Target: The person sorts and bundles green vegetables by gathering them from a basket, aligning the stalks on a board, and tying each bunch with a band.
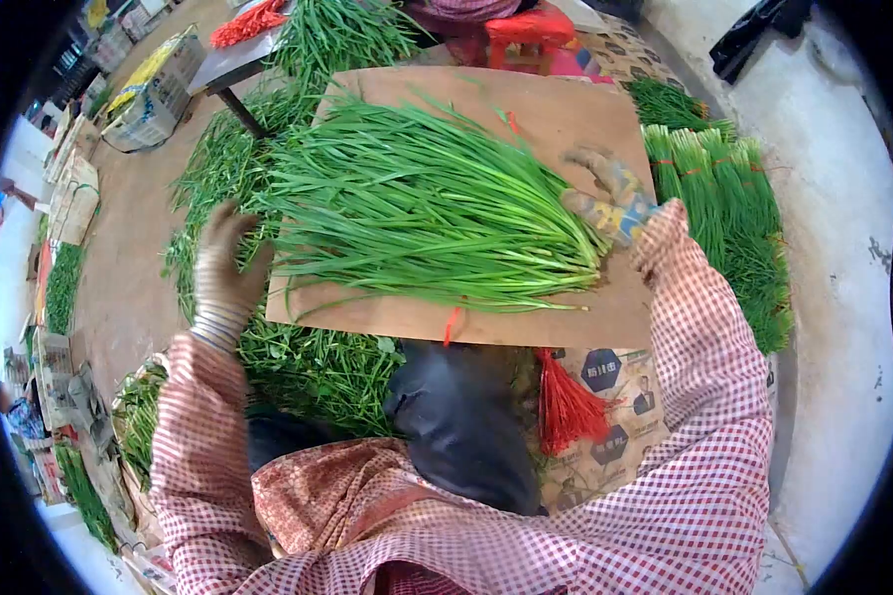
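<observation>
A large loose bunch of garlic chives [437, 198] lies across a brown board [566, 327], leaf tips to the left and pale stem ends to the right. A red tie [452, 325] runs beneath the bunch, and its ends show at the front and back. My left hand [228, 263], in a glove, is raised beside the leaf tips at the board's left edge, fingers apart and holding nothing. By the stem ends is my right hand [610, 193], also gloved, with thumb and fingers spread around the air; some fingertips look slightly blurred.
Tied chive bundles [709, 188] stand along the right by the wall. Red ties [566, 402] hang below the board's front edge. Loose greens [308, 372] cover the floor at left. Opposite, a person sits near a red stool [531, 30]. Crates [154, 104] stand farther left.
</observation>
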`<state>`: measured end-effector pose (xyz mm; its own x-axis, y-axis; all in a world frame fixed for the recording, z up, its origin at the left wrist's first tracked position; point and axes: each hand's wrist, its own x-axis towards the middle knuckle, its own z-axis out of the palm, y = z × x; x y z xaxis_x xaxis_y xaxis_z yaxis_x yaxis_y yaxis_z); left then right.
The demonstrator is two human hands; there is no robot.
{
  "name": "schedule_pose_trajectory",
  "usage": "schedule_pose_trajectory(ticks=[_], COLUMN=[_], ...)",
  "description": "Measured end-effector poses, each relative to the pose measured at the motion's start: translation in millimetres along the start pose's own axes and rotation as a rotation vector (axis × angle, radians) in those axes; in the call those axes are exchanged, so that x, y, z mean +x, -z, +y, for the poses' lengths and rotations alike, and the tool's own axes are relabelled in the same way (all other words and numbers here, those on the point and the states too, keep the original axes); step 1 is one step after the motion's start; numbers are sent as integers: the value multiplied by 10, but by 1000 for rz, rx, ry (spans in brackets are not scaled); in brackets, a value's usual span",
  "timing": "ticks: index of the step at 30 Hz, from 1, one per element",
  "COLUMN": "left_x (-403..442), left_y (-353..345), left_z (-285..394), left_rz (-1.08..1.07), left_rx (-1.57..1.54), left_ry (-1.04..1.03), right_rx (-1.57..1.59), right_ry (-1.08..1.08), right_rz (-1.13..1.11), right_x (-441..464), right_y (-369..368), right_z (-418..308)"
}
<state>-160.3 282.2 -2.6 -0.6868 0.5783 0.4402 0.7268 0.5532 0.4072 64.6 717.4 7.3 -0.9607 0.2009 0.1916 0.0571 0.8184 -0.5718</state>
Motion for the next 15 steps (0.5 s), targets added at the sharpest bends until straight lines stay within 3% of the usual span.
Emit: schedule_pose_trajectory(ticks=[1,3,5,8,11,12,15], left_x=[-20,-133,-209,-245,-239,-236,-248], left_y=[-64,-351,-617,-970,-1033,-1016,-972], left_z=[419,770,1173,1499,1558,1536,1454], left_rz=[-104,-152,-233,-285,-348,-348,-353], left_rx=[-57,98,-75,-113,-69,-55,-65], left_ry=[-13,-406,-494,-543,-578,-577,-571], right_rx=[-9,-116,-140,-527,-405,-360,-307], right_ry=[-6,171,272,252,164,71,-8], right_rz=[-1,-29,-17,-49,50,-97,-126], right_x=[-107,-315,-473,-516,-451,-425,-370], right_y=[19,-25,-137,-300,-453,-396,-398], right_z=[-20,-40,-125,-233,-95,-190,-172])
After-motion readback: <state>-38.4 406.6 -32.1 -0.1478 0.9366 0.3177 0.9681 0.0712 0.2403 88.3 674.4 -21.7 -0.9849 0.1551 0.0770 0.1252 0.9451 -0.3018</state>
